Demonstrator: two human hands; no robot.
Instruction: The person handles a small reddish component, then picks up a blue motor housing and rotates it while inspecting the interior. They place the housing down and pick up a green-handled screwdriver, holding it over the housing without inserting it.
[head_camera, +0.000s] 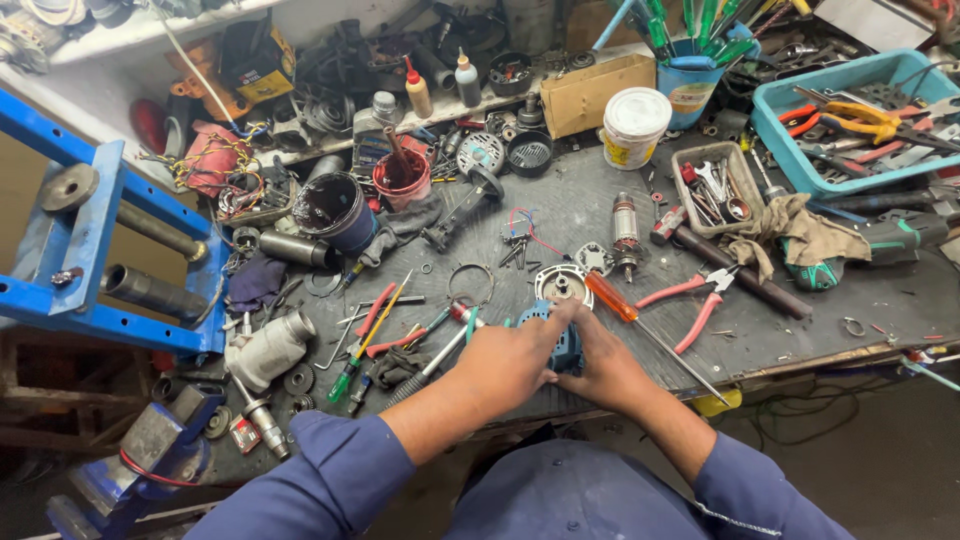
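— Head view: what are the hands doing?
— Both the left hand and right hand are closed around a small blue motor housing, held at the near edge of the surface.
— Anything close by?
— An orange-handled screwdriver just beside it, red pliers farther right.

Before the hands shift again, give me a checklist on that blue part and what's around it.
1. Both hands on the blue motor part: ok, left hand and right hand clasp it.
2. Part over the workbench, not past its edge: ok.
3. Orange-handled screwdriver close by: ok, beside the right hand.
4. Red-handled pliers clear of the hands: ok.
5. Part's underside seated on the bench: cannot tell, hidden.
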